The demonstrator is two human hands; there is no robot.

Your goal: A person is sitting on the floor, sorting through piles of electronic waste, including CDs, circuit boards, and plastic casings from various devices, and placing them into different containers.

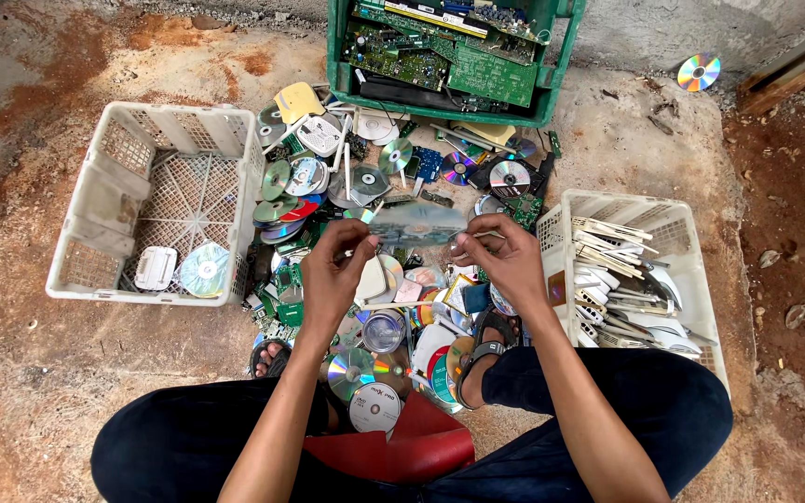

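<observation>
Both hands up over the pile: left hand (333,265) and right hand (505,256) each pinch an end of a blurred disc (416,224), held flat between them, just above the heap of discs (375,317). Grip looks tight at the rims, and that seems the right way to hold it — fingertips on the edge, steady even pressure. Left of the left hand sits a white crate (95,200), nearly bare; right of the right hand, another white crate (691,242) packed with pale plastic pieces. Beyond the hands, a green crate (337,56) of circuit boards.
</observation>
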